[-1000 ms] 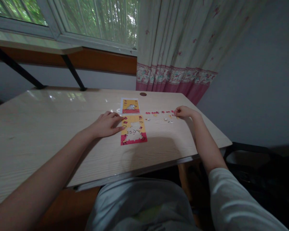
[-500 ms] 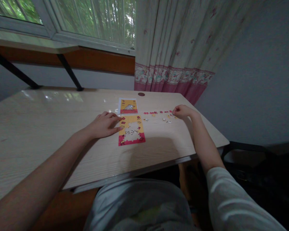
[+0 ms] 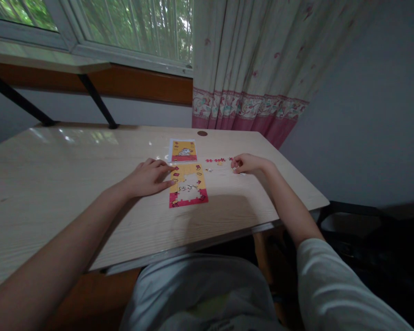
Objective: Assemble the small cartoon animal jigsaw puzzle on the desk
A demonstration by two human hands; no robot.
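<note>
A partly built yellow and red jigsaw puzzle (image 3: 188, 185) lies on the wooden table (image 3: 72, 174). My left hand (image 3: 148, 177) rests flat beside it, fingers stretched out and fingertips touching its left edge. Just beyond the puzzle lies a small picture card (image 3: 183, 150) in the same colours. To the right, loose puzzle pieces (image 3: 215, 161) are scattered in a row. My right hand (image 3: 246, 163) is over those pieces with fingers curled in a pinch; whatever it holds is too small to make out.
The table's right edge (image 3: 296, 170) runs close to my right arm. A round cable hole (image 3: 202, 133) sits at the back of the table. A curtain (image 3: 248, 69) hangs behind, beside a window and a shelf on black brackets (image 3: 96, 96).
My right hand has slid left along the row of loose pieces, towards the puzzle. My left hand stays on the puzzle's edge.
</note>
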